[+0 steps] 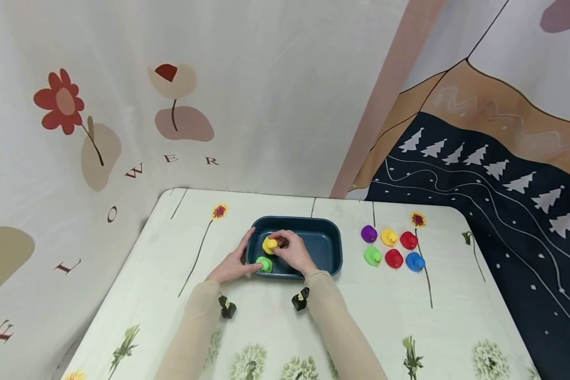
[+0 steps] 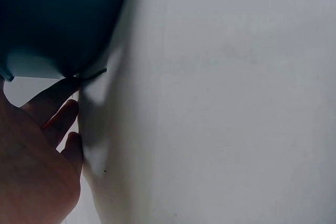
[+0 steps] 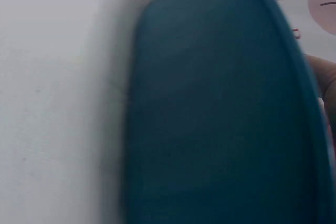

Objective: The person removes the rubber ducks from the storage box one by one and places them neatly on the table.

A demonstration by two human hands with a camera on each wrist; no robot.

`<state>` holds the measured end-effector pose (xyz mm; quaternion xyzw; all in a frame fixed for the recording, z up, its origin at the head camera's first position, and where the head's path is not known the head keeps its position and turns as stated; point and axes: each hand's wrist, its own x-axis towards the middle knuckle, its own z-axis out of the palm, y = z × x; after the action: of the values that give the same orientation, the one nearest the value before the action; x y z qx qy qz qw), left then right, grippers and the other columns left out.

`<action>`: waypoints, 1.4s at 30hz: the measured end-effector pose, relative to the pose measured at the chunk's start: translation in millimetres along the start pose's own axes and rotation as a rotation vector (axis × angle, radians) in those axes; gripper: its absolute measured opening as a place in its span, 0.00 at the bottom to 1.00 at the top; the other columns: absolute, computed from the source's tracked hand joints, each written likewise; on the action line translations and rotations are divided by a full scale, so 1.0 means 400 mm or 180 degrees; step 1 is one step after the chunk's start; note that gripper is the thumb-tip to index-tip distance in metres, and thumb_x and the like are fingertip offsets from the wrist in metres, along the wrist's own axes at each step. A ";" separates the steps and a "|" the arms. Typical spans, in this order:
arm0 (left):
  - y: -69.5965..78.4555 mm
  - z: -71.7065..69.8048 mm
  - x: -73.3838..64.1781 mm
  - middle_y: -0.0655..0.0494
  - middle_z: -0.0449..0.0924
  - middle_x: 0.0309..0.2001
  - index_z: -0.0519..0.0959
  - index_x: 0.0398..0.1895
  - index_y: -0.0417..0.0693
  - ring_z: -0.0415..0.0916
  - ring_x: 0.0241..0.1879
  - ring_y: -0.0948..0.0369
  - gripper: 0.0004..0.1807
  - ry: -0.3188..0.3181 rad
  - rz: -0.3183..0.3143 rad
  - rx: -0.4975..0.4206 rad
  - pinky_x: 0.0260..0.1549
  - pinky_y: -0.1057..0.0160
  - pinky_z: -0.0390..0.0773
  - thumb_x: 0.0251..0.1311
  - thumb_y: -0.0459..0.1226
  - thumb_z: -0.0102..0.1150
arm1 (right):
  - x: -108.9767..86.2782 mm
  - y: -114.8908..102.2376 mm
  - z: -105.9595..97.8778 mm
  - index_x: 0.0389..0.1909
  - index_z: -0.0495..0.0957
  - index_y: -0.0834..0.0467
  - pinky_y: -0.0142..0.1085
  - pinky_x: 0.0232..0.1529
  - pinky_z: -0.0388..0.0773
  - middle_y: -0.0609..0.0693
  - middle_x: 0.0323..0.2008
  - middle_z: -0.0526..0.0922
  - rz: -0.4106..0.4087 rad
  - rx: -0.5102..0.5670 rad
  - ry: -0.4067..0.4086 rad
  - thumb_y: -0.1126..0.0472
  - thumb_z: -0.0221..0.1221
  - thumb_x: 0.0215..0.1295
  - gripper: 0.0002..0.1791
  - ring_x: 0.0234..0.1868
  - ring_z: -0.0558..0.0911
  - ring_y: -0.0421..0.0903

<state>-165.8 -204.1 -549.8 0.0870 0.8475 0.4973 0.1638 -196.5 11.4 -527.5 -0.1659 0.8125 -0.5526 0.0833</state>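
Observation:
A dark teal rectangular tray (image 1: 317,244) sits on the table. My left hand (image 1: 229,268) rests at its left end, fairly straight fingers along the outer wall and the thumb reaching across the near-left corner to a small green toy duck (image 1: 265,263) inside. Inside the tray's left part, my right hand (image 1: 294,253) pinches a yellow toy duck (image 1: 268,245) between thumb and fingertips. From the left wrist, the fingers (image 2: 55,100) show beneath the tray wall (image 2: 47,66). The tray (image 3: 210,103) fills most of the right wrist view, hiding both ducks.
Right of the tray stand several toy ducks in two rows: purple (image 1: 369,234), yellow (image 1: 389,237) and red (image 1: 409,240) behind; green (image 1: 372,256), red (image 1: 393,258) and blue (image 1: 415,262) in front. A flower-patterned cloth (image 1: 266,322) covers the table. A printed curtain (image 1: 275,105) hangs behind.

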 end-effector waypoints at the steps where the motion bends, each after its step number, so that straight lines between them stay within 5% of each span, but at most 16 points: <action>1: 0.000 0.000 0.000 0.42 0.43 0.75 0.38 0.76 0.76 0.50 0.69 0.39 0.55 -0.0002 0.0002 -0.0005 0.63 0.38 0.55 0.55 0.51 0.68 | -0.002 -0.003 -0.004 0.48 0.81 0.61 0.36 0.43 0.77 0.53 0.44 0.77 -0.0009 0.0018 0.0019 0.71 0.64 0.60 0.14 0.40 0.76 0.47; 23: -0.005 -0.005 0.006 0.41 0.42 0.75 0.39 0.76 0.75 0.47 0.70 0.38 0.55 0.0047 0.0006 0.0051 0.64 0.37 0.53 0.55 0.50 0.68 | -0.063 -0.012 -0.089 0.46 0.82 0.58 0.37 0.42 0.78 0.50 0.43 0.78 -0.0061 -0.0059 0.0380 0.70 0.65 0.59 0.14 0.41 0.77 0.47; 42: -0.004 0.002 0.000 0.39 0.42 0.75 0.39 0.77 0.70 0.49 0.69 0.37 0.55 0.0045 0.0065 0.0154 0.62 0.36 0.55 0.56 0.48 0.68 | -0.153 0.012 -0.224 0.47 0.82 0.61 0.33 0.40 0.77 0.54 0.41 0.78 -0.0081 -0.0139 0.0731 0.74 0.66 0.56 0.17 0.39 0.76 0.51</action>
<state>-165.4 -204.0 -551.4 0.0961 0.8595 0.4788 0.1506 -168.9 113.0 -501.1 -0.1136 0.8263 -0.5512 -0.0210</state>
